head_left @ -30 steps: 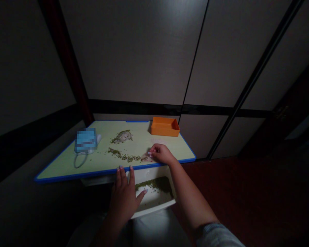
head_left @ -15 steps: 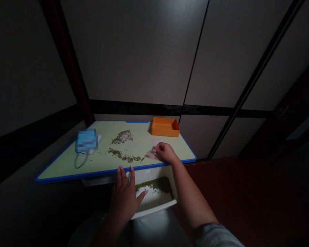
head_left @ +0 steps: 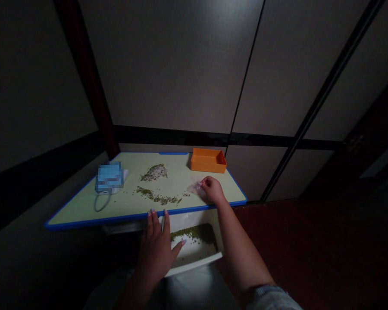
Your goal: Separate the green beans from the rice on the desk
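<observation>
My right hand [head_left: 213,189] is over the right part of the table, its thumb and fingers pinched at a pale pinkish, see-through patch [head_left: 195,187]. What lies between the fingertips is too small and dim to make out. Left of it runs a loose band of small green grains [head_left: 155,198], like mung beans. Farther back sits a mixed heap of pale and green grains [head_left: 154,172]. My left hand [head_left: 157,245] has its fingers spread, with the fingertips at the table's front edge and the thumb over a white bin [head_left: 194,262]. Green grains [head_left: 202,233] lie inside that bin.
An orange box [head_left: 208,161] stands at the table's back right. On the left is a blurred-out device [head_left: 110,176] with a grey cable loop [head_left: 100,201]. The yellow-green tabletop [head_left: 181,163] has a blue rim. Cabinet panels [head_left: 174,64] rise behind.
My right hand has shifted slightly to the right and away from the green grains, still pinched. My left hand stays in place.
</observation>
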Action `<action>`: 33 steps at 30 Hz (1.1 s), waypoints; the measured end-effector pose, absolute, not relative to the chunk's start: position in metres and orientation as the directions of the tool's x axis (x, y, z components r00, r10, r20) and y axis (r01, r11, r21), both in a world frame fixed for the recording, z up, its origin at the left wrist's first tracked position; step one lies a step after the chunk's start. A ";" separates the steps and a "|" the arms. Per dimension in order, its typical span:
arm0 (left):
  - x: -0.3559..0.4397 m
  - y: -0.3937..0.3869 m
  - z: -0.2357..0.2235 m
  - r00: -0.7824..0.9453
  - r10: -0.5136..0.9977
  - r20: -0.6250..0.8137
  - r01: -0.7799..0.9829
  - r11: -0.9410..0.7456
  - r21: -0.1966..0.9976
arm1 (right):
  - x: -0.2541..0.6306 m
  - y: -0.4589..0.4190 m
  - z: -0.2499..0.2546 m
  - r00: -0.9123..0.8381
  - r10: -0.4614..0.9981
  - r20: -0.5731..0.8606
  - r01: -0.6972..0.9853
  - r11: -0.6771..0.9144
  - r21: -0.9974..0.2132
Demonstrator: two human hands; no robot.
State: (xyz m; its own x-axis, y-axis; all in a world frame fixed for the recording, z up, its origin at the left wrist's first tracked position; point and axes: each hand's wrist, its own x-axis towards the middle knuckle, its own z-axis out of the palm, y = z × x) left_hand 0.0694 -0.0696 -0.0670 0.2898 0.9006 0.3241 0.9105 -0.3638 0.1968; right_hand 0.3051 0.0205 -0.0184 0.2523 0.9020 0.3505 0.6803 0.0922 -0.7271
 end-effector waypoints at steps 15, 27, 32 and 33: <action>0.071 -0.071 -0.066 0.273 0.903 0.332 0.908 -0.356 0.221 | 0.268 0.032 -0.007 0.233 0.900 0.368 0.850 -0.005 -0.526; 0.072 -0.072 -0.067 0.276 0.901 0.335 0.908 -0.358 0.216 | 0.260 0.032 -0.009 -0.004 0.916 0.401 0.818 0.234 -0.526; 0.072 -0.071 -0.066 0.273 0.904 0.330 0.910 -0.353 0.215 | 0.265 0.029 -0.009 -0.027 0.901 0.432 0.783 0.288 -0.551; 0.072 -0.071 -0.066 0.273 0.904 0.329 0.911 -0.353 0.215 | 0.267 0.027 -0.008 -0.011 0.897 0.442 0.766 0.291 -0.573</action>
